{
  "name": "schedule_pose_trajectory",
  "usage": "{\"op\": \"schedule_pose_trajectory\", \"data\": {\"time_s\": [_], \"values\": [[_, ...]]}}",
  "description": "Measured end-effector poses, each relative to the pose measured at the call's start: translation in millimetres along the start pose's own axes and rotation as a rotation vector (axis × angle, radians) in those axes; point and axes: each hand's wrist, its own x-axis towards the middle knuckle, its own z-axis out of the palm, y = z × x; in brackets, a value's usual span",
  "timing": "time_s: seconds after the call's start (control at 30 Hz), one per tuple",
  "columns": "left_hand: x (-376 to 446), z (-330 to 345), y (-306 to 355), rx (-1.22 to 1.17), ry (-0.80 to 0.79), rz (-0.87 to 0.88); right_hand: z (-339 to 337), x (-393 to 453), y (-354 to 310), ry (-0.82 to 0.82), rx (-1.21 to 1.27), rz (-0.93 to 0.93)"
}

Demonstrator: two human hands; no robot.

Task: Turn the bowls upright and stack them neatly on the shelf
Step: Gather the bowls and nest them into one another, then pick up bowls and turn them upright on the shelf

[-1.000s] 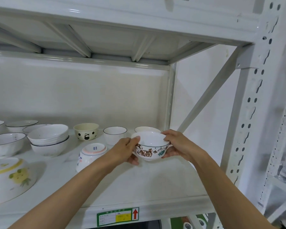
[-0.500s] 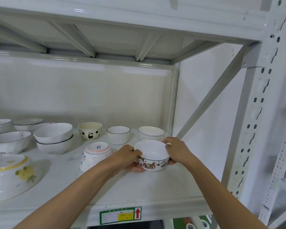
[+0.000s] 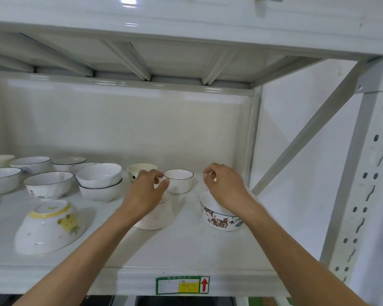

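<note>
Deer bowl now released upright on shelf. Both hands empty, loose: left hand over overturned bowl at 9 o'clock; right hand above deer bowl. Next flip.

A pale metal rack with slotted uprights stands against a white wall. A diagonal brace crosses its right end. A green label marks the front edge.

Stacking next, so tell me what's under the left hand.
An upside-down white bowl sits on the shelf beneath the left hand. The hand covers its base, so contact can't be judged.
</note>
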Motion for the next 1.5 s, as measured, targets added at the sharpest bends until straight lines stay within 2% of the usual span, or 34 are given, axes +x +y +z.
{"op": "schedule_pose_trajectory", "data": {"time_s": [0.07, 0.17, 0.27, 0.37, 0.47, 0.57, 0.73, 0.83, 0.93, 0.97, 1.1, 1.17, 1.23, 1.3, 1.4, 1.5], "values": [[3.6, -9.4, -14.8, 0.076, 0.046, -0.057, 13.2, 3.5, -26.1, -0.062, 0.030, -0.069], [4.6, -15.5, -33.5, 0.149, -0.025, -0.155, 35.6, 6.7, -57.4, -0.197, -0.001, -0.091], [-0.8, -15.9, -42.4, 0.107, -0.136, -0.181, 52.1, 3.3, -76.1, -0.360, -0.091, -0.050], [-7.4, -15.7, -41.1, 0.088, -0.241, -0.275, 61.9, -0.8, -78.7, -0.417, -0.153, -0.015], [-10.3, -14.7, -42.7, 0.139, -0.317, -0.306, 70.0, -0.2, -74.7, -0.499, -0.123, 0.122], [-12.9, -14.3, -42.9, 0.142, -0.344, -0.325, 66.5, -2.8, -76.4, -0.542, 0.078, 0.316], [-12.7, -16.5, -48.6, 0.027, -0.349, -0.305, 72.3, 0.3, -82.3, -0.543, 0.082, 0.331], [-12.7, -22.8, -50.5, -0.146, -0.294, -0.313, 74.8, 1.3, -84.2, -0.463, 0.120, 0.353], [-9.9, -31.8, -49.8, -0.195, -0.232, -0.202, 80.9, 4.8, -88.1, -0.334, 0.025, 0.238], [-8.5, -36.2, -47.5, -0.230, -0.216, -0.193, 79.8, 5.8, -90.0, -0.270, 0.073, 0.225], [0.1, -56.4, -45.7, -0.403, -0.140, -0.169, 74.0, 18.5, -92.0, -0.111, 0.413, 0.326], [1.9, -64.3, -48.9, -0.414, -0.113, -0.102, 68.1, 22.1, -92.8, -0.081, 0.709, 0.506], [1.3, -68.3, -54.5, -0.317, -0.084, 0.035, 61.1, 21.5, -90.3, -0.142, 0.879, 0.626], [-3.1, -71.4, -58.0, -0.282, -0.053, 0.151, 53.1, 16.9, -90.8, -0.280, 0.844, 0.653], [-6.4, -73.2, -65.1, -0.293, -0.056, 0.284, 47.2, 17.6, -89.5, -0.499, 0.934, 0.677], [-5.9, -71.5, -75.5, -0.301, -0.095, 0.412, 46.3, 18.5, -90.7, -0.567, 0.963, 0.719]]}}
